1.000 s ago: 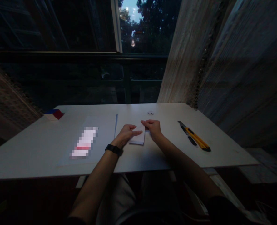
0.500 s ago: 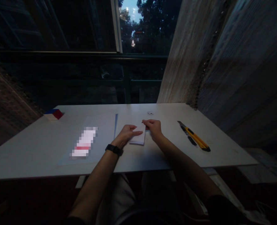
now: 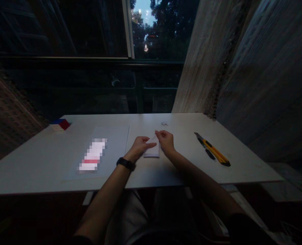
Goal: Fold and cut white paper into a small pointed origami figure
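Observation:
A small folded piece of white paper (image 3: 152, 152) is between my two hands, just over the middle of the table. My left hand (image 3: 140, 146) grips its left side, the thumb lying across the front. With thumb and index finger, my right hand (image 3: 166, 140) pinches the paper's top right corner. Whether anything small sits in that pinch is too dim to tell. On the table beyond my hands lie a few small wire-like pieces (image 3: 164, 123).
To the left lies a paper sheet (image 3: 115, 139) with a blurred-out patch on it. A blue, red and white cube (image 3: 60, 125) stands at the far left. A yellow box cutter (image 3: 216, 153) and a black pen-like item (image 3: 205, 148) lie to the right.
The folded paper has turned slightly and its top right corner now looks bent under my right fingers. My right hand has drawn a little inward.

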Action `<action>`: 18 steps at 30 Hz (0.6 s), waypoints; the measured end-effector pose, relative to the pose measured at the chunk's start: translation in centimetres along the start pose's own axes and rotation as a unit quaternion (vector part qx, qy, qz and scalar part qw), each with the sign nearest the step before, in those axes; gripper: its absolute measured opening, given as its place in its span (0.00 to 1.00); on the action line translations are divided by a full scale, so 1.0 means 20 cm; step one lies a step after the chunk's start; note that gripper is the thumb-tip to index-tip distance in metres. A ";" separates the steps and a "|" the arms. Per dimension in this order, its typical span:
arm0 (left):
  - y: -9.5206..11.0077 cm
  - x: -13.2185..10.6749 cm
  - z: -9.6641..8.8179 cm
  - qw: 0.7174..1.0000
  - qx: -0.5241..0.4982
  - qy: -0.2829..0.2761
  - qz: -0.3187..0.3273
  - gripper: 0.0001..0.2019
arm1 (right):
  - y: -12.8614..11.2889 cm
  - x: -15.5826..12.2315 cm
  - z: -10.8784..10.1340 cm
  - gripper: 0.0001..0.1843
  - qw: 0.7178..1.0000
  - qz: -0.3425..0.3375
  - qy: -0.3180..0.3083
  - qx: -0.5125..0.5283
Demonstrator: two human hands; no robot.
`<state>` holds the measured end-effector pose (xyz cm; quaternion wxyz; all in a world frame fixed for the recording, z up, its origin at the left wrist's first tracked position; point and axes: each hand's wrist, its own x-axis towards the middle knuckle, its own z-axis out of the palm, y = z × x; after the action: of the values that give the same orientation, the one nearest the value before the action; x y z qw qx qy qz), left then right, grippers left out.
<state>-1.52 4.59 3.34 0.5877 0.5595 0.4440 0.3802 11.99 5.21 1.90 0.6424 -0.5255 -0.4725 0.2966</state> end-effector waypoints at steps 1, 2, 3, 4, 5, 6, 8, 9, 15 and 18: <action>0.00 0.00 0.00 1.000 0.003 0.004 0.000 0.17 | 0.00 0.00 0.00 0.17 1.000 0.010 -0.008 0.022; 0.00 0.00 0.00 1.000 0.008 0.006 0.000 0.17 | 0.00 0.00 0.00 0.17 0.999 0.023 -0.016 0.044; 0.00 0.00 0.00 1.000 0.013 0.006 0.000 0.17 | 0.00 0.01 -0.01 0.16 0.997 0.039 -0.021 0.066; 0.00 0.00 0.00 1.000 0.017 0.003 0.000 0.17 | -0.01 0.01 -0.01 0.15 0.994 0.055 -0.023 0.086; 0.00 0.00 0.01 1.000 0.019 -0.001 0.000 0.16 | -0.02 0.01 -0.01 0.14 0.992 0.070 -0.023 0.105; 0.00 0.00 0.01 1.000 0.017 -0.004 0.001 0.16 | -0.02 0.01 -0.01 0.13 0.989 0.081 -0.023 0.122; 0.01 0.00 0.01 1.000 0.007 -0.007 0.000 0.17 | -0.04 0.00 -0.01 0.12 0.984 0.091 -0.017 0.149; 0.01 -0.01 0.01 1.000 0.001 -0.008 -0.002 0.17 | -0.04 0.00 -0.01 0.12 0.984 0.089 -0.012 0.154; 0.01 0.00 0.00 1.000 -0.012 -0.024 -0.006 0.18 | -0.06 0.00 -0.01 0.11 0.984 0.086 0.002 0.154; -0.01 0.01 0.00 1.000 0.004 -0.028 -0.007 0.18 | -0.07 0.01 -0.03 0.11 0.977 0.119 -0.007 0.180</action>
<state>-1.51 4.79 3.04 0.6005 0.5691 0.4327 0.3581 12.40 4.77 3.28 0.6830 -0.4517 -0.3505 0.4546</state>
